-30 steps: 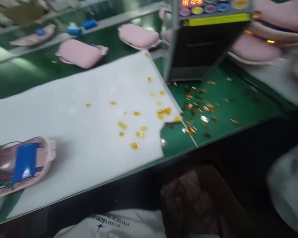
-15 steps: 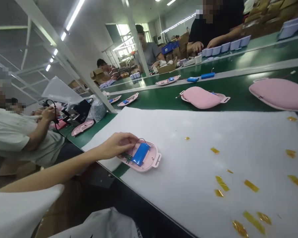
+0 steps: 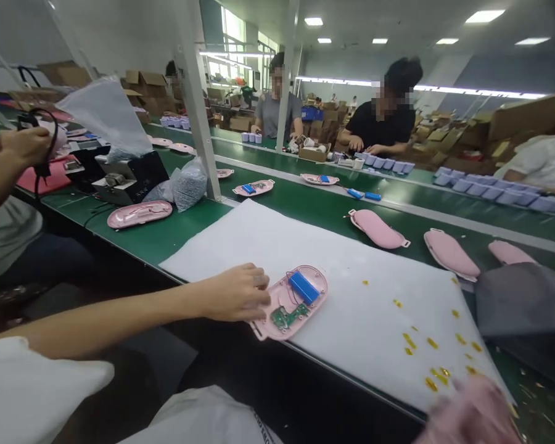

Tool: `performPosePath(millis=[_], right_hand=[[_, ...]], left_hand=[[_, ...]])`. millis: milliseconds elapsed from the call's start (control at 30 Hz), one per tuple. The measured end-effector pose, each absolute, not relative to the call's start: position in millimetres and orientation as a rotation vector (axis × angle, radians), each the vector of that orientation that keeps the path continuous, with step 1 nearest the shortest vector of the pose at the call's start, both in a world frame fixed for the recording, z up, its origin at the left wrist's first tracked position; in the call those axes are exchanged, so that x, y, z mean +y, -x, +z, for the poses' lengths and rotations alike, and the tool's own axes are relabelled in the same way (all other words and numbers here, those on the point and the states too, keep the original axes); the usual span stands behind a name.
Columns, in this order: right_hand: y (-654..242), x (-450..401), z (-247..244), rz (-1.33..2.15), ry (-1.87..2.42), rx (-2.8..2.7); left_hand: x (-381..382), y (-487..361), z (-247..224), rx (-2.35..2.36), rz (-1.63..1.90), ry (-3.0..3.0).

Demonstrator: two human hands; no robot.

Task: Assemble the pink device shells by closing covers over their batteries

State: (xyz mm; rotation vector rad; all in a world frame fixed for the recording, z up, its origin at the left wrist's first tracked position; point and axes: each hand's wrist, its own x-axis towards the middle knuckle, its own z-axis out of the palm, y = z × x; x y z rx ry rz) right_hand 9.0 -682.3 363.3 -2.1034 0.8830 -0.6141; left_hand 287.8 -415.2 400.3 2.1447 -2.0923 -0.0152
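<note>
A pink casing half [image 3: 322,297] lies open side up at the near edge of the white sheet [image 3: 268,237], with a blue battery pack [image 3: 304,288] and a green circuit board [image 3: 287,316] inside. Thin wires run between the two. The curled fingers of my left hand [image 3: 245,295] grip the casing's left rim. Smeared by motion, a pink shape [image 3: 474,412] enters at the bottom right; my right hand cannot be made out in it. Small yellow tape pieces [image 3: 432,343] are scattered on the sheet's right part.
Pink casings [image 3: 379,228] and blue packs [image 3: 372,196] line the green table [image 3: 231,209] beyond the sheet. A post [image 3: 203,123], a bag of small parts [image 3: 189,184] and a black device [image 3: 129,179] stand left. A dark grey thing [image 3: 520,302] sits right. Several people work around.
The view has swung right and levelled. The casing has turned, so its battery now points away and its board is uncovered. My left hand has moved off the wires to the rim.
</note>
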Motion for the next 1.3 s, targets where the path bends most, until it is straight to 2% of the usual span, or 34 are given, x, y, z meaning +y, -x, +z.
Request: performPosePath(millis=[133, 233, 400, 500, 667, 833, 933, 1167, 1300], right_hand=[[-83.9, -670.6, 384.6, -0.514, 2.017, 0.753], [-133.8, -670.8, 394.2, -0.392, 1.834, 0.661], [-150.5, -691.2, 392.0, -0.616, 1.714, 0.911], [-134.1, -708.9, 384.9, -0.606, 1.899, 0.938], [-106.8, -726.3, 381.8, -0.262, 2.319, 0.864], [-88.1, -724.4, 415.2, 0.140, 2.249, 0.619], [-89.7, -722.1, 431.5, 0.306, 2.436, 0.587], [-108.4, -695.3, 418.9, 0.364, 2.810, 0.149], [-100.1, -691.1, 424.3, 0.512, 2.802, 0.268]], left_hand=[[-426.9, -292.3, 387.0, -2.152, 0.117, -1.815], [-448.5, -300.9, 385.1, -2.264, -0.069, -1.594], [-462.0, -314.1, 398.5, -2.307, -0.361, -1.661], [-455.4, -329.5, 408.8, -2.231, -0.323, -1.763], [-453.8, -351.5, 409.6, -2.033, -0.310, -1.797], [-469.3, -351.2, 406.7, -1.983, -0.378, -1.656], [-479.6, -360.4, 400.3, -1.939, -0.414, -1.597], [-489.8, -376.6, 366.5, -2.046, -0.406, -1.571], [-480.6, -373.3, 357.6, -2.044, -0.364, -1.595]])
